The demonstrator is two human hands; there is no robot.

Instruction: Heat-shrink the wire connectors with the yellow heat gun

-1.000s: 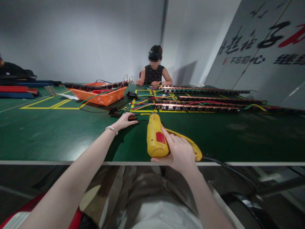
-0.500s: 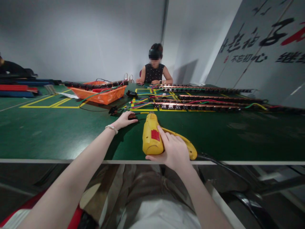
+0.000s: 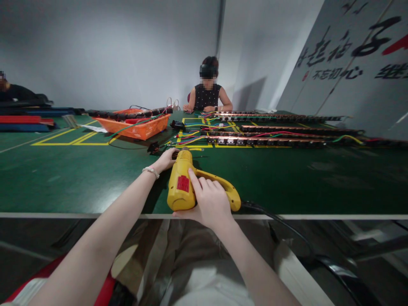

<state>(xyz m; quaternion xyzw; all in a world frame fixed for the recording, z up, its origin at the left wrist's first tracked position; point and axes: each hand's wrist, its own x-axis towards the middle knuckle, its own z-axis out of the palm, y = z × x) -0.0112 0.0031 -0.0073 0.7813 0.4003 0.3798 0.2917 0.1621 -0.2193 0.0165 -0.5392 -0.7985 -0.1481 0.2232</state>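
Green table (image 3: pixel 63 178) edge — right hand (image 3: pixel 208 202) grips yellow drill (image 3: pixel 181 185).

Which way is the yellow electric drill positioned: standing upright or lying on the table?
Lying down. The yellow drill rests on its side on the green table, nose pointing away, with the right hand gripping its handle.

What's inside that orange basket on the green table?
The orange basket holds dark strip-like parts and red and green wires sticking over its rim. Whatever lies lower is hidden by its near wall.
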